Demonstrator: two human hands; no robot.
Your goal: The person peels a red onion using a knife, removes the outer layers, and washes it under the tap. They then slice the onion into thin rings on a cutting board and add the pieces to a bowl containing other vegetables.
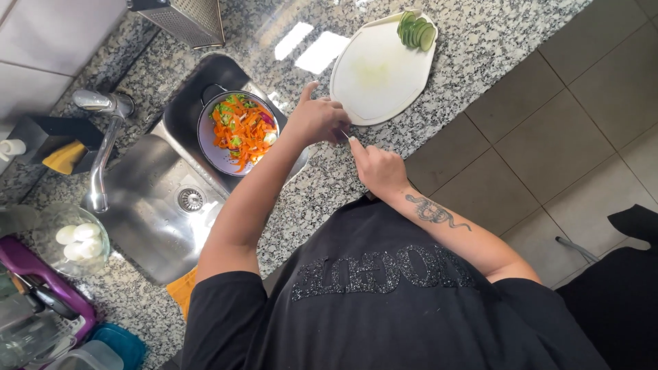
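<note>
Now, scanning from the left: a glass bowl (70, 240) by the sink (147, 205) holds several whole white eggs (79, 241). Next along, a pale pan (236, 133) sits at the sink's edge, filled with shredded carrot, green bits and a touch of purple. My left hand (317, 118) is curled, thumb up, fingers closed around something small that I cannot make out. My right hand (379, 166) meets it over the granite counter (322, 185), index finger extended, pinching a thin pale sliver. I'd judge both should stay low and close together here. Further right, the white cutting board (378, 72) carries fanned cucumber slices (416, 31) at its far corner.
</note>
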